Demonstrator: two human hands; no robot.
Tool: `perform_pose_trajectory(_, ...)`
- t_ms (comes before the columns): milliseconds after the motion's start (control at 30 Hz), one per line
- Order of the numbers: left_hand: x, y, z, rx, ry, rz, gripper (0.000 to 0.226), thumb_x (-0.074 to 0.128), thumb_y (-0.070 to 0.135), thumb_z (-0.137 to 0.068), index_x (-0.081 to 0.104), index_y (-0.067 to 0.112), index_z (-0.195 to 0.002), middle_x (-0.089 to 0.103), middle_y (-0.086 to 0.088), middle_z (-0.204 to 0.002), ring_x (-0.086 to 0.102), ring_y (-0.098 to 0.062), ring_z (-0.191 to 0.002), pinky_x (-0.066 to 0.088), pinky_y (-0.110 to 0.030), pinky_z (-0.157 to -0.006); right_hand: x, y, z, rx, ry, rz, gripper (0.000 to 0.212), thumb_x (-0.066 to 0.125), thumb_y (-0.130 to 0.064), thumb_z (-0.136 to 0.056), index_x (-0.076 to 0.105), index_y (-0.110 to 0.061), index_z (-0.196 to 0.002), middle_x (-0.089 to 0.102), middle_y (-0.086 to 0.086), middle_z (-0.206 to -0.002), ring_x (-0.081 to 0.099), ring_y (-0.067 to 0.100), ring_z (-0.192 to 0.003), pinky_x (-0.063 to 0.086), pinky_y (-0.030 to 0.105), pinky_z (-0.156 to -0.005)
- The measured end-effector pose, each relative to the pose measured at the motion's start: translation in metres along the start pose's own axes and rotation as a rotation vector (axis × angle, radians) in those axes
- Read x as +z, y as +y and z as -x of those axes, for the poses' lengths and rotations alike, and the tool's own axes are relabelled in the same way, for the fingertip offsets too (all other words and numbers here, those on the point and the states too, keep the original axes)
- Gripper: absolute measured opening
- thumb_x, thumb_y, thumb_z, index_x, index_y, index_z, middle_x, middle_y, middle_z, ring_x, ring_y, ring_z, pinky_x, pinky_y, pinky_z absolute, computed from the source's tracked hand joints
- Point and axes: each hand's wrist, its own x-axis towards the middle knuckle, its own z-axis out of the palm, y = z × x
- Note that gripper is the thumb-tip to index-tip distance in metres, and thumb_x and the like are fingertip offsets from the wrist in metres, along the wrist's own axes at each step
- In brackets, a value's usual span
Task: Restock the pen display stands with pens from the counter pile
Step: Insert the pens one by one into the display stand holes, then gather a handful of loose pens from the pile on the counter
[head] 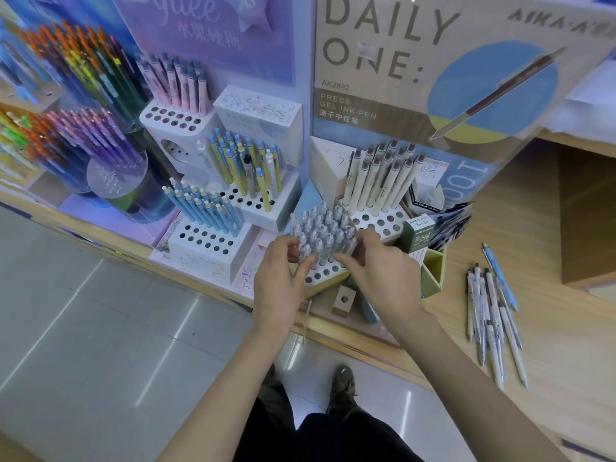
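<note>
At the counter's (550,261) near edge, the front stand (328,273) is a pale block drilled with rows of round holes. Its back rows are packed with grey pens (320,228), translucent in the barrel, upright and close together. The rows nearest the person show bare holes. Right of the front stand and well apart from it lies the pile (493,315), loose on the wood. Its pens are mostly white-barrelled and roughly parallel, with one blue pen at its far side.

The front stand is hemmed in. Cream pens (380,178) rise in a higher tier just behind it, blue pens (203,208) stand in a white block just to its left, and a green box (418,235) sits close on its right. Its front edge nearly meets the counter's lip, with grey floor (100,328) below. Bare wood lies between the green box and the pile.

The left hand (281,278) is at the left side of the front stand's cluster. Its thumb and upper fingers curl round grey pens at that edge, and one finger points toward the bare holes. The right hand (383,271) closes on the cluster from the right, with its fingers bent round the outer pens and its thumb reaching along the cluster's front. Both hands grip the grey pens between them; how many pens each one holds cannot be told.
</note>
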Motion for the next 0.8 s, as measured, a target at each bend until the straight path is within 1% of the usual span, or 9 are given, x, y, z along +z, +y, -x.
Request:
perform_pose_trajectory(67,0.0,0.001,0.0,-0.02,-0.009,0.019,0.033,0.069,0.023,-0.086,0.055,0.01,-0.113,0.062,-0.003,-0.095,0.06,-0.015,-0.088,0.048,-0.028,-0.079,-0.002,0.0,0.005,-0.021,0.02,-0.106,0.047,0.056,-0.048,-0.09,0.047,-0.015,-0.122,0.064,0.0,-0.064,0.061,0.025,-0.058,0.035,0.028,-0.047)
perform_pose_trajectory(200,0.0,0.0,-0.001,-0.023,-0.015,0.021,0.034,0.069,0.023,-0.086,0.054,0.01,-0.113,0.062,-0.002,-0.093,0.06,-0.014,-0.086,0.048,-0.029,-0.078,-0.001,0.004,0.008,-0.004,0.058,-0.249,0.022,0.053,-0.028,-0.096,0.057,-0.015,-0.113,0.066,0.006,-0.068,0.061,0.03,-0.06,0.047,0.037,-0.051)
perform_pose_trajectory(267,0.001,0.001,0.001,-0.025,-0.009,0.012,0.039,0.07,0.025,-0.085,0.052,0.01,-0.116,0.059,-0.001,-0.099,0.057,-0.012,-0.088,0.044,-0.024,-0.076,0.002,0.005,0.005,0.035,0.04,-0.294,0.019,0.05,-0.027,-0.097,0.059,-0.014,-0.109,0.066,0.008,-0.068,0.06,0.032,-0.062,0.047,0.039,-0.054)
perform_pose_trajectory(333,0.002,0.002,0.008,-0.033,0.044,0.016,0.045,0.071,0.025,-0.084,0.048,0.007,-0.119,0.049,-0.003,-0.11,0.05,-0.009,-0.093,0.036,-0.015,-0.076,0.001,0.004,0.002,0.059,0.018,-0.319,0.019,0.051,-0.027,-0.097,0.059,-0.015,-0.11,0.066,0.008,-0.069,0.06,0.031,-0.064,0.046,0.038,-0.055)
perform_pose_trajectory(433,0.004,0.003,0.033,-0.012,0.081,0.052,0.037,0.07,0.02,-0.084,0.046,0.009,-0.111,0.038,-0.001,-0.107,0.043,-0.004,-0.085,0.034,-0.004,-0.074,-0.006,0.006,0.009,0.09,0.016,-0.412,0.029,0.056,-0.026,-0.095,0.056,-0.02,-0.123,0.067,-0.002,-0.073,0.063,0.023,-0.068,0.049,0.035,-0.06)
perform_pose_trajectory(500,0.011,0.005,0.051,0.03,-0.045,0.078,0.026,0.068,0.014,-0.086,0.047,0.015,-0.102,0.043,0.002,-0.097,0.046,0.001,-0.087,0.035,-0.003,-0.072,-0.014,0.017,0.025,0.127,0.051,-0.475,0.035,0.06,-0.025,-0.093,0.054,-0.02,-0.127,0.065,-0.006,-0.071,0.062,0.017,-0.064,0.05,0.034,-0.059)
perform_pose_trajectory(633,0.038,0.022,0.07,0.171,-0.378,0.131,0.017,0.065,0.008,-0.088,0.052,0.018,-0.092,0.052,0.008,-0.087,0.051,0.0,-0.083,0.039,-0.01,-0.07,-0.026,0.06,0.074,0.199,0.096,-0.436,0.024,0.059,-0.017,-0.093,0.062,-0.014,-0.117,0.062,0.003,-0.06,0.057,0.022,-0.052,0.049,0.039,-0.052)
perform_pose_trajectory(733,0.065,0.039,0.076,0.224,-0.623,0.154,0.009,0.061,0.02,-0.091,0.053,0.019,-0.094,0.056,0.009,-0.087,0.053,-0.004,-0.081,0.043,-0.018,-0.068,-0.032,0.111,0.114,0.356,0.092,-0.371,0.02,0.057,-0.016,-0.093,0.063,-0.015,-0.112,0.059,-0.004,-0.058,0.052,0.009,-0.048,0.047,0.037,-0.054)
perform_pose_trajectory(800,0.089,0.046,0.08,0.24,-0.762,0.128,0.008,0.059,0.023,-0.092,0.054,0.017,-0.096,0.057,0.007,-0.088,0.053,-0.005,-0.08,0.046,-0.023,-0.07,-0.033,0.154,0.136,0.525,0.094,-0.311,0.015,0.058,-0.017,-0.092,0.065,-0.017,-0.106,0.058,-0.007,-0.058,0.051,0.007,-0.049,0.045,0.036,-0.055)
